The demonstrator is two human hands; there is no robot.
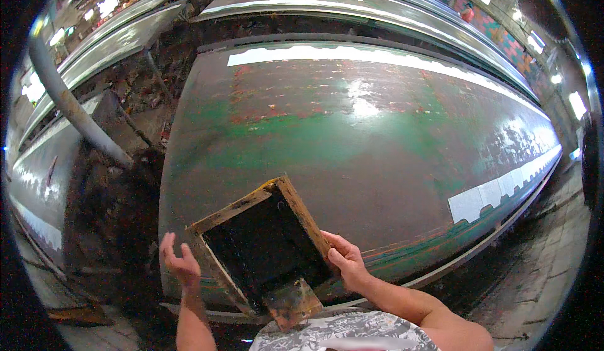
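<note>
A wooden-framed printing screen with a dark mesh lies tilted on the near edge of a long, glossy printing table smeared with green and red ink. My right hand grips the frame's right rail near its lower corner. Just left of the frame, my left hand hovers with fingers spread and holds nothing. A stained squeegee-like wooden piece sticks out at the frame's near end.
White cloth pieces line the table's right edge. More long tables run across the back. A grey pipe slants at the left above a dark gap. A tiled floor aisle lies to the right.
</note>
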